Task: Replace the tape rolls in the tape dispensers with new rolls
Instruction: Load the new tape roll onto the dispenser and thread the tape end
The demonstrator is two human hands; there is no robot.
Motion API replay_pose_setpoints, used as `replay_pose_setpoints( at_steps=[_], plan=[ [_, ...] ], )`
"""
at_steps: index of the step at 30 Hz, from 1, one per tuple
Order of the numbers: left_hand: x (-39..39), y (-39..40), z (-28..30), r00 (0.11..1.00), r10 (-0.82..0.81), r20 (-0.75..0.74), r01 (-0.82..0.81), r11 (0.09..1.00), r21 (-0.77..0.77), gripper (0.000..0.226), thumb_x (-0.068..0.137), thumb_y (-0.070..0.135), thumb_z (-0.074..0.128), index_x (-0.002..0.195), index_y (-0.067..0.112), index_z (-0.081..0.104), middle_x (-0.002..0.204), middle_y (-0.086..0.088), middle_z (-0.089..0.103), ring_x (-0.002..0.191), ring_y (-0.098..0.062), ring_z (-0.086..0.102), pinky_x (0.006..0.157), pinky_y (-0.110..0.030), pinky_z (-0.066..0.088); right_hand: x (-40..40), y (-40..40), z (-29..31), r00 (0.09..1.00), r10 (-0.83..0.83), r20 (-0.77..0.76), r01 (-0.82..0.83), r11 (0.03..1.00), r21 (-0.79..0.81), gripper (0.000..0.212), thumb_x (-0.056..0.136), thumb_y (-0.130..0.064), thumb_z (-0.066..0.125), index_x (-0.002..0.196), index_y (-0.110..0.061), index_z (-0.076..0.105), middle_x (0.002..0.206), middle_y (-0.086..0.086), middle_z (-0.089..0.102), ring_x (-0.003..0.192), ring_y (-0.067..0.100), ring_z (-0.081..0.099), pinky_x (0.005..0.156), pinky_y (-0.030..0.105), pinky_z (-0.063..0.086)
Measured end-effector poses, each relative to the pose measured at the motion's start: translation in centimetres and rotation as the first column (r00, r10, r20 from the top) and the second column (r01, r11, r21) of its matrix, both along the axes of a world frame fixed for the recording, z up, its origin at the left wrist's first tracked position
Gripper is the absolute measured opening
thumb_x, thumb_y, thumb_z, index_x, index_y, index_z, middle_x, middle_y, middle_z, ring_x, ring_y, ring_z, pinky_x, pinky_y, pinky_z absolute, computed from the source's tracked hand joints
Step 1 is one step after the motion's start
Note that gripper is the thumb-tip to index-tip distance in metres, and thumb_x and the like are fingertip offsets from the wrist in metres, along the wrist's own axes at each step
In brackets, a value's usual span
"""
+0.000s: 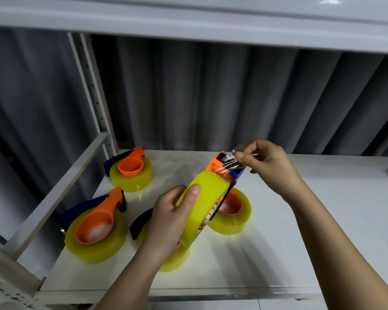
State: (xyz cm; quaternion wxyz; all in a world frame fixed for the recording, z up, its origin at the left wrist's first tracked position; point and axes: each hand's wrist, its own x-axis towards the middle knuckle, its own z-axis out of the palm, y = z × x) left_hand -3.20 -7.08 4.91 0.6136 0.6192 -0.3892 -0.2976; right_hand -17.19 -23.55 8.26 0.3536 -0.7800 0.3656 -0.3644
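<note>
My left hand (168, 222) grips a yellow tape roll (202, 202) mounted in an orange and blue dispenser (225, 167), held tilted above the white shelf (300, 231). My right hand (267, 163) pinches the loose clear tape end (230, 165) at the dispenser's cutter. Three more loaded dispensers lie flat on the shelf: one at the back left (131, 173), one at the front left (95, 229), one behind the held roll (233, 211). A further roll with a blue dispenser (173, 258) lies under my left hand, mostly hidden.
A grey shelf post (92, 90) and a slanted rail (58, 193) border the shelf on the left. Another shelf board (188, 25) runs overhead. Dark curtain folds (211, 97) hang behind. The shelf's right half is bare white surface.
</note>
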Motion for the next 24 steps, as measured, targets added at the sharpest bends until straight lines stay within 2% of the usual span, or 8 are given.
replay_pose_setpoints(
  at_steps=[2, 4, 9, 11, 15, 17, 20, 24],
  plan=[
    [-0.2, 0.0, -0.1, 1.000, -0.014, 0.000, 0.014, 1.000, -0.018, 0.045, 0.090, 0.037, 0.060, 0.091, -0.008, 0.062, 0.079, -0.024, 0.066, 0.060, -0.016, 0.066, 0.056, -0.030, 0.055, -0.1, 0.3, 0.1, 0.999, 0.002, -0.032, 0.000, 0.998, 0.056, 0.020, 0.090, -0.024, 0.063, 0.077, -0.016, 0.051, 0.087, 0.006, 0.068, 0.082, 0.018, 0.064, 0.064, 0.031, 0.052],
    [-0.4, 0.0, -0.2, 0.999, -0.038, 0.011, 0.038, 0.999, -0.022, 0.039, 0.091, 0.029, 0.054, 0.090, -0.009, 0.062, 0.070, -0.017, 0.066, 0.053, -0.008, 0.065, 0.050, -0.018, 0.051, -0.2, 0.6, 0.3, 0.999, 0.026, -0.046, -0.021, 0.994, 0.105, 0.020, 0.093, -0.023, 0.059, 0.079, -0.015, 0.047, 0.086, 0.007, 0.067, 0.079, 0.018, 0.065, 0.062, 0.029, 0.054],
    [-0.5, 0.1, -0.1, 0.999, -0.041, 0.021, 0.042, 0.998, -0.035, 0.050, 0.084, 0.042, 0.053, 0.089, -0.007, 0.062, 0.074, -0.019, 0.067, 0.055, -0.007, 0.066, 0.055, -0.024, 0.053, -0.5, 1.0, 1.2, 0.998, 0.044, -0.045, -0.036, 0.984, 0.177, 0.019, 0.094, -0.020, 0.057, 0.081, -0.011, 0.046, 0.086, 0.012, 0.066, 0.074, 0.018, 0.068, 0.065, 0.026, 0.057],
    [-0.4, 0.0, -0.2, 0.999, -0.035, 0.040, 0.037, 0.999, -0.032, 0.058, 0.079, 0.053, 0.058, 0.089, -0.004, 0.063, 0.077, -0.020, 0.066, 0.060, -0.013, 0.067, 0.059, -0.031, 0.053, -0.6, 1.0, 1.5, 0.997, 0.052, -0.052, -0.040, 0.978, 0.206, 0.019, 0.094, -0.018, 0.057, 0.081, -0.011, 0.045, 0.086, 0.012, 0.067, 0.076, 0.020, 0.069, 0.068, 0.027, 0.058],
    [0.0, -0.2, -0.8, 0.999, -0.010, 0.035, 0.011, 1.000, -0.003, 0.057, 0.081, 0.059, 0.057, 0.088, 0.003, 0.065, 0.080, -0.016, 0.067, 0.075, -0.026, 0.066, 0.070, -0.040, 0.055, -0.5, 1.1, 1.4, 0.998, 0.054, -0.033, -0.045, 0.973, 0.225, 0.021, 0.094, -0.011, 0.056, 0.078, -0.010, 0.043, 0.087, 0.017, 0.066, 0.078, 0.026, 0.069, 0.068, 0.029, 0.059],
    [0.0, -0.2, -0.8, 0.999, -0.022, 0.034, 0.023, 1.000, -0.007, 0.052, 0.084, 0.053, 0.059, 0.087, 0.001, 0.064, 0.076, -0.014, 0.067, 0.068, -0.022, 0.066, 0.064, -0.035, 0.055, -0.3, 1.1, 1.2, 0.999, 0.047, -0.006, -0.044, 0.971, 0.235, 0.022, 0.094, -0.006, 0.055, 0.077, -0.009, 0.042, 0.084, 0.016, 0.065, 0.075, 0.022, 0.068, 0.064, 0.025, 0.059],
    [0.0, 0.0, -0.7, 0.998, -0.068, -0.010, 0.068, 0.997, -0.032, 0.038, 0.088, 0.035, 0.054, 0.084, -0.002, 0.062, 0.066, -0.008, 0.067, 0.053, -0.007, 0.064, 0.050, -0.017, 0.050, -0.1, 1.0, 1.0, 0.999, 0.032, -0.003, -0.031, 0.975, 0.221, 0.019, 0.094, -0.006, 0.055, 0.079, -0.008, 0.043, 0.084, 0.015, 0.065, 0.074, 0.020, 0.069, 0.061, 0.023, 0.059],
    [0.1, 0.2, -1.0, 0.993, -0.117, 0.024, 0.118, 0.990, -0.077, 0.040, 0.081, 0.045, 0.058, 0.076, 0.006, 0.061, 0.058, 0.002, 0.063, 0.051, -0.005, 0.062, 0.049, -0.014, 0.045, 0.1, 0.6, 0.7, 1.000, 0.009, -0.030, -0.004, 0.984, 0.176, 0.020, 0.092, -0.017, 0.061, 0.081, -0.008, 0.047, 0.082, 0.013, 0.066, 0.068, 0.020, 0.066, 0.061, 0.027, 0.057]
  ],
)
